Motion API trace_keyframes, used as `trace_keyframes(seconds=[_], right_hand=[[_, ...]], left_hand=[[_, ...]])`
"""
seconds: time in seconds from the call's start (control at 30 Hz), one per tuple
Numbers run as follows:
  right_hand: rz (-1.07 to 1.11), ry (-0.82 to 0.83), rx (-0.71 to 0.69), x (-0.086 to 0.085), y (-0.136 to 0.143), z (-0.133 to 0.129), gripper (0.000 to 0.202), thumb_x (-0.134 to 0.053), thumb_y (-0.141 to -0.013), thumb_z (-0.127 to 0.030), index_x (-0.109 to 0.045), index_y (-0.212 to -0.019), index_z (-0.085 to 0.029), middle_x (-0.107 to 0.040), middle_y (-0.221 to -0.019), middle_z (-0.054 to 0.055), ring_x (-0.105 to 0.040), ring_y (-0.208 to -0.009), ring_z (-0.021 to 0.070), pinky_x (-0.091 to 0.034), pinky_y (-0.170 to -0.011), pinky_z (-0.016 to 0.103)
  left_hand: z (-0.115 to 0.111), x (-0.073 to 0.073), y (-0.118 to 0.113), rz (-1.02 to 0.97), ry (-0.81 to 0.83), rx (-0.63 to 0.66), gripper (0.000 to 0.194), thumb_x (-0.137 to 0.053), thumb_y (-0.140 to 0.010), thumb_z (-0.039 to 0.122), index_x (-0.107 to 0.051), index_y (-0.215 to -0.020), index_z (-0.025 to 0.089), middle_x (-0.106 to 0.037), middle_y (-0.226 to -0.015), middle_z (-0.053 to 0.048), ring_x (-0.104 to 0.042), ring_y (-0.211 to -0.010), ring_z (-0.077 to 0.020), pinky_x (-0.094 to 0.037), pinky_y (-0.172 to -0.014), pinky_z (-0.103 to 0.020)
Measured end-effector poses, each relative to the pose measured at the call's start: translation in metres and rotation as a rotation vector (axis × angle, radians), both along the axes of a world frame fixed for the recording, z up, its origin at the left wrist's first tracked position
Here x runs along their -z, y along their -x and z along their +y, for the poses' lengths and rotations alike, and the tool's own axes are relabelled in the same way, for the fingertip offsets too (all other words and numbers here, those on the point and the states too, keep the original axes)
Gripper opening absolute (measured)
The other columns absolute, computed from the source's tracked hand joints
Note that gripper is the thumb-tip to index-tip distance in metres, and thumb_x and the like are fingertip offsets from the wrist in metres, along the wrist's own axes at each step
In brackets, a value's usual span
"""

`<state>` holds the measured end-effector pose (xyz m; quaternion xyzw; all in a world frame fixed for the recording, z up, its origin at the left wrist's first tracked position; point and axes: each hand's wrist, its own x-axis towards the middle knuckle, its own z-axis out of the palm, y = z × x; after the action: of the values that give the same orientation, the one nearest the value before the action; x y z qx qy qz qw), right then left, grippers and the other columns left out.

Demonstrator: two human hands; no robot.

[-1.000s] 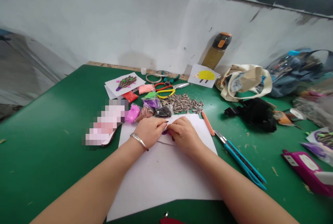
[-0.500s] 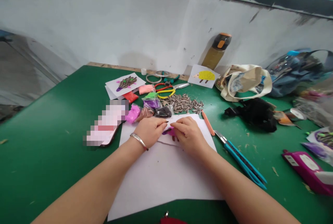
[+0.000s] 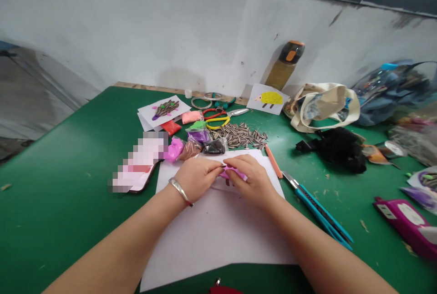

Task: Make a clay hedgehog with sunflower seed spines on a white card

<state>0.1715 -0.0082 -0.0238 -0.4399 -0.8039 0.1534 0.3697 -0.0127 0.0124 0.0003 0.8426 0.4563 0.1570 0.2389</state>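
Observation:
My left hand (image 3: 198, 175), a silver bangle on its wrist, pinches a small dark sunflower seed (image 3: 223, 166) between thumb and index finger. Under the fingertips lies pink clay (image 3: 234, 173) with short brown legs, on a small white card (image 3: 221, 185); my fingers cover much of it. My right hand (image 3: 251, 178) rests over the right side of the clay, thumb and index finger apart, their tips close to the seed. Beneath both hands is a large white paper sheet (image 3: 211, 235). A heap of striped sunflower seeds (image 3: 239, 136) lies just beyond.
Bagged clay (image 3: 198, 136), scissors (image 3: 218, 122) and a phone (image 3: 139, 166) lie beyond and left. A teal utility knife (image 3: 321, 210) with its blade out lies right of the sheet. A bottle (image 3: 285, 66), a hedgehog card (image 3: 266, 99) and a cloth bag (image 3: 321, 107) stand at the back.
My left hand has shifted slightly right and down, bringing the seed to the pink clay. My right hand's thumb and index finger have spread a little, showing more of the clay.

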Motion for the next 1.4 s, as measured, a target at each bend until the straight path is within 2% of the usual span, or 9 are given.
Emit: trace_keyframes(seconds=[0.17,0.3,0.4,0.5,0.57,0.73,0.87,0.97,1.4], right_hand=[[0.038,0.064,-0.065,-0.005,0.001,-0.001,0.02,-0.047,-0.09,-0.018,-0.067,-0.092,-0.02,-0.067,-0.078,0.003,-0.059,-0.076,0.0157,-0.044,-0.073,0.029],[0.19,0.223,0.085,-0.006,-0.008,0.002,0.016,-0.051,-0.087,-0.02,-0.066,-0.089,-0.022,-0.068,-0.083,0.001,-0.061,-0.079,0.0149,-0.046,-0.073,0.028],[0.375,0.369,0.228,-0.007,-0.015,0.007,0.014,-0.052,-0.085,-0.024,-0.065,-0.09,-0.021,-0.066,-0.076,0.0,-0.06,-0.069,0.014,-0.047,-0.066,0.028],[0.505,0.481,0.235,-0.007,-0.018,0.01,0.014,-0.056,-0.082,-0.027,-0.067,-0.088,-0.02,-0.066,-0.072,0.0,-0.062,-0.067,0.0144,-0.049,-0.064,0.028],[0.469,0.504,0.206,-0.007,-0.016,0.009,0.014,-0.058,-0.08,-0.028,-0.069,-0.086,-0.021,-0.068,-0.077,0.002,-0.063,-0.074,0.0157,-0.049,-0.067,0.028],[0.205,0.398,0.135,-0.005,-0.007,0.004,0.015,-0.055,-0.082,-0.02,-0.07,-0.085,-0.023,-0.071,-0.084,0.0,-0.063,-0.078,0.0142,-0.046,-0.071,0.025],[-0.014,0.324,0.0,-0.003,-0.002,0.001,0.02,-0.05,-0.084,-0.011,-0.067,-0.083,-0.022,-0.068,-0.077,-0.001,-0.06,-0.075,0.0127,-0.043,-0.07,0.023],[-0.119,0.286,-0.059,-0.001,0.0,0.002,0.019,-0.049,-0.087,-0.013,-0.067,-0.088,-0.02,-0.066,-0.077,0.001,-0.058,-0.075,0.0137,-0.041,-0.069,0.024],[-0.183,0.112,-0.039,0.008,0.003,0.002,0.018,-0.051,-0.089,-0.015,-0.068,-0.084,-0.018,-0.064,-0.081,0.005,-0.054,-0.081,0.0176,-0.04,-0.075,0.03]], left_hand=[[-0.002,0.002,-0.002,-0.003,-0.034,0.018,0.025,-0.048,-0.09,0.026,-0.072,-0.084,0.024,-0.074,-0.084,0.003,-0.065,-0.077,-0.0142,-0.041,-0.065,-0.024],[0.0,0.001,0.001,-0.021,-0.058,-0.01,0.025,-0.048,-0.091,0.03,-0.071,-0.084,0.024,-0.073,-0.081,0.003,-0.064,-0.076,-0.0137,-0.042,-0.066,-0.023],[0.003,0.004,0.003,0.061,-0.092,-0.033,0.025,-0.047,-0.091,0.028,-0.071,-0.086,0.023,-0.073,-0.084,0.001,-0.064,-0.078,-0.0156,-0.043,-0.068,-0.025],[0.006,0.007,0.003,0.147,-0.122,-0.019,0.025,-0.046,-0.091,0.026,-0.07,-0.091,0.022,-0.072,-0.09,-0.001,-0.064,-0.082,-0.0178,-0.044,-0.07,-0.027],[0.006,0.009,0.002,0.173,-0.126,-0.007,0.025,-0.045,-0.091,0.026,-0.07,-0.093,0.022,-0.072,-0.091,-0.001,-0.063,-0.084,-0.0185,-0.044,-0.072,-0.028],[0.006,0.007,0.001,0.18,-0.082,0.01,0.025,-0.043,-0.091,0.025,-0.068,-0.093,0.022,-0.071,-0.091,-0.001,-0.062,-0.086,-0.0186,-0.044,-0.074,-0.03],[0.006,0.007,0.002,0.189,-0.069,0.032,0.024,-0.043,-0.091,0.024,-0.067,-0.09,0.021,-0.07,-0.089,-0.001,-0.062,-0.085,-0.019,-0.044,-0.073,-0.03],[0.007,0.008,0.002,0.191,-0.069,0.039,0.023,-0.044,-0.09,0.023,-0.067,-0.09,0.021,-0.07,-0.088,-0.001,-0.062,-0.085,-0.0187,-0.044,-0.073,-0.03],[0.006,0.007,0.003,0.193,-0.101,0.068,0.021,-0.045,-0.09,0.022,-0.066,-0.087,0.02,-0.07,-0.087,-0.002,-0.061,-0.082,-0.0185,-0.044,-0.072,-0.03]])
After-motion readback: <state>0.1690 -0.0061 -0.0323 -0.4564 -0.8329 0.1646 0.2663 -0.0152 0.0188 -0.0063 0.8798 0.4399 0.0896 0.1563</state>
